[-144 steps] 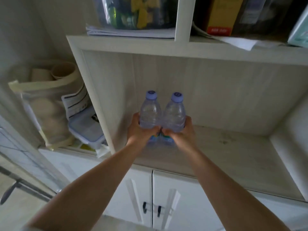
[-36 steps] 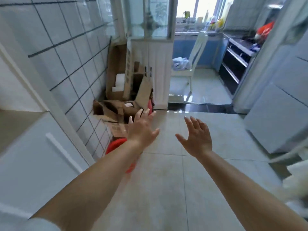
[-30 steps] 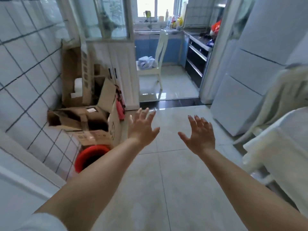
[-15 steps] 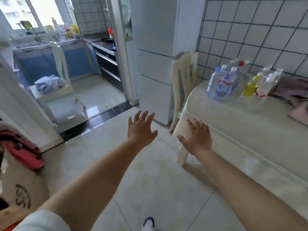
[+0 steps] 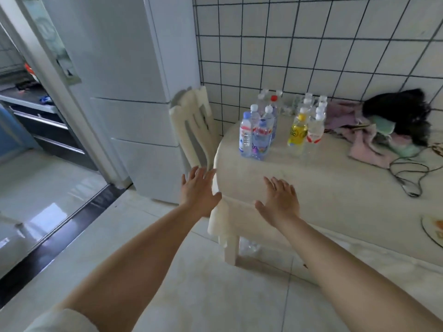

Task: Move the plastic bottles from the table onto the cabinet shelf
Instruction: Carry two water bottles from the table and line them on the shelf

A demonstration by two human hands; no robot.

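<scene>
Standing on the table [image 5: 335, 178], bottles [image 5: 260, 137] lie well beyond both hands' empty, spread fingers [image 5: 199, 174].

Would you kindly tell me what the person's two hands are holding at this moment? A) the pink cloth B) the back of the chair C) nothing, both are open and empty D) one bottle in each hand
C: the left hand and the right hand are spread open in the air short of the bottles, which stand untouched on the table.

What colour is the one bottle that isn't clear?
Yellow; the yellow bottle shows plainly in the head view.
</scene>
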